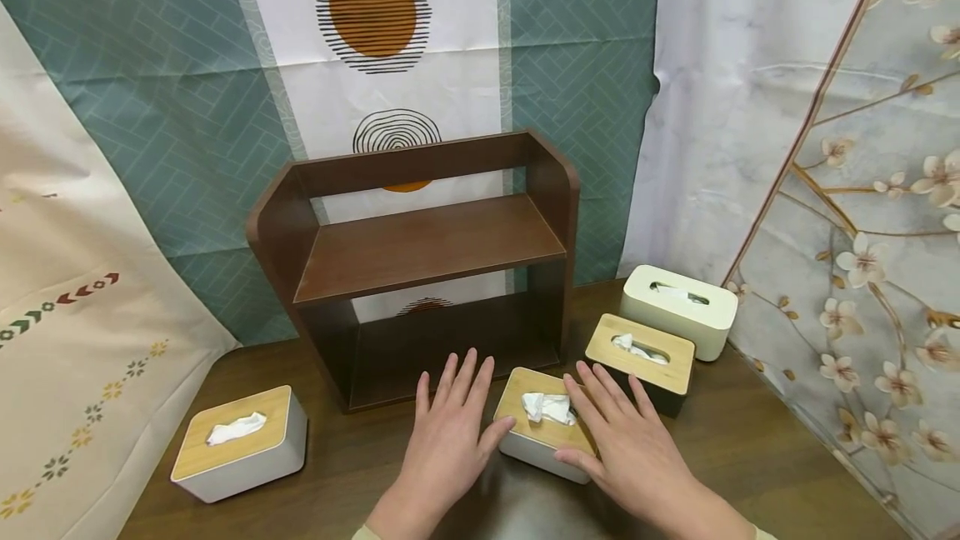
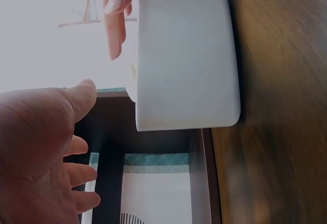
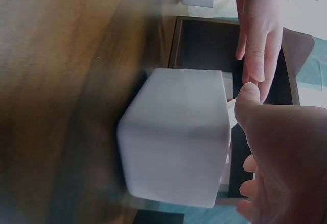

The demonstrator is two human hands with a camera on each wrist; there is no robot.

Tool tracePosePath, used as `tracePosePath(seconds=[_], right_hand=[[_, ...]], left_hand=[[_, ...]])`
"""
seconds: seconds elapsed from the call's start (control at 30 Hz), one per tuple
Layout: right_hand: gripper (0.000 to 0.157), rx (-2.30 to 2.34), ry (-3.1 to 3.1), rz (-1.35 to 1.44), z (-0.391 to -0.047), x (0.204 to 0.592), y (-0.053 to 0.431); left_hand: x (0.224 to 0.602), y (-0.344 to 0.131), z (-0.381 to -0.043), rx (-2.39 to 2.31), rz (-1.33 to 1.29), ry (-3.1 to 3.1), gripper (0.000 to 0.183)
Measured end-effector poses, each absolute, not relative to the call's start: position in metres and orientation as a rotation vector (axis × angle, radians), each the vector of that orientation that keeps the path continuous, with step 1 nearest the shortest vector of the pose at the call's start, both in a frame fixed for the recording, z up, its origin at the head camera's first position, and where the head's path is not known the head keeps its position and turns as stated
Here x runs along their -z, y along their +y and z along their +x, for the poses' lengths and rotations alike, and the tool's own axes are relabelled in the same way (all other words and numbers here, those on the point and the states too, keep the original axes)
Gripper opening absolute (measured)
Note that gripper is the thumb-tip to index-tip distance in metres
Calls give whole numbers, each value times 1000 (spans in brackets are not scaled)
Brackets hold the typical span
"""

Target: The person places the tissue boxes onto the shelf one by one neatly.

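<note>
A tissue box (image 1: 538,450) with a pale wooden lid and white sides stands on the table in front of the shelf, a white tissue (image 1: 547,407) poking from its slot. My left hand (image 1: 452,440) is just left of it, fingers spread and straight. Over its right side reaches my right hand (image 1: 626,444), fingers extended, hiding part of the lid. In the left wrist view a gap shows between the left thumb (image 2: 82,98) and the box (image 2: 186,60). The right wrist view has the right thumb (image 3: 248,101) near the box's lid edge; contact there I cannot tell.
Behind is a brown two-tier shelf (image 1: 431,244). A white, wood-lidded tissue box (image 1: 247,457) sits at left. On the right are a black, wood-lidded tissue box (image 1: 641,357) and a cream tissue box (image 1: 678,311). Fabric (image 1: 847,273) hangs around the wooden table (image 1: 360,473).
</note>
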State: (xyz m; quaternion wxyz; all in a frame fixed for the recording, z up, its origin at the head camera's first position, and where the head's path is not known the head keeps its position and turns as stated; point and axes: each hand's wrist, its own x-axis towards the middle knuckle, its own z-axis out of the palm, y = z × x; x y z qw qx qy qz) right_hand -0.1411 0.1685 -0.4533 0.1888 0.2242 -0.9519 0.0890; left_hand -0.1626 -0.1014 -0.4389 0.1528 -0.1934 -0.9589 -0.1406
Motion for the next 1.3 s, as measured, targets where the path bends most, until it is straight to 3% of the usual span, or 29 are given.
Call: tracePosePath(seconds=[1.3], right_hand=[[93,-342,-2809,486,-115,477,182]], left_hand=[[465,-85,-165,670,-655,-2876,89]])
